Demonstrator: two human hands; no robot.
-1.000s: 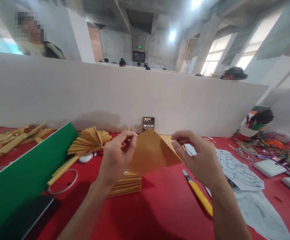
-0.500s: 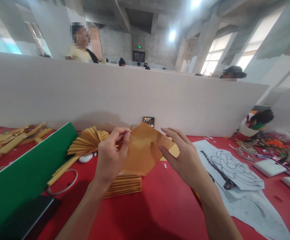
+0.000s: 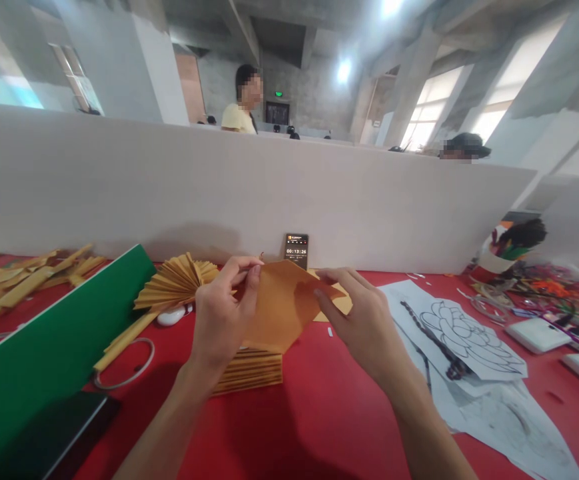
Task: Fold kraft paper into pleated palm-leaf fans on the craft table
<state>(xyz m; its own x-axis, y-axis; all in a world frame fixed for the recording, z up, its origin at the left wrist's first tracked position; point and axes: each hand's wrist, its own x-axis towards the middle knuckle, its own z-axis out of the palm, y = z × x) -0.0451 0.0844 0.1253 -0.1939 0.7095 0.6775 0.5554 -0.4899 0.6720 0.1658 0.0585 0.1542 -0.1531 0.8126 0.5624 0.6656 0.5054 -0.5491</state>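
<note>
My left hand point(image 3: 226, 303) pinches a sheet of brown paper point(image 3: 284, 303) at its left side, thumb in front. The sheet is held up off the table, tilted, with corners at top and bottom. At the sheet's right corner is my right hand point(image 3: 362, 307), its thumb and fingers curved close together around the paper; the exact contact is partly hidden. Below and behind my left wrist lies a stack of pleated brown paper point(image 3: 254, 372). A fan of folded brown paper point(image 3: 176, 283) rests left of my left hand. More pale brown paper point(image 3: 326, 312) lies behind the sheet.
A phone point(image 3: 296, 248) showing a timer leans on the white partition point(image 3: 269, 187). A green board point(image 3: 59, 320) and a black object point(image 3: 64, 433) are at left. Line drawings point(image 3: 469, 333), a cup of tools point(image 3: 494, 263) and clutter are at right. One person point(image 3: 239, 117) is beyond the partition.
My right hand has closed in on the sheet's right corner, and the sheet's top has dropped, uncovering the phone's timer. The person beyond the partition has moved right.
</note>
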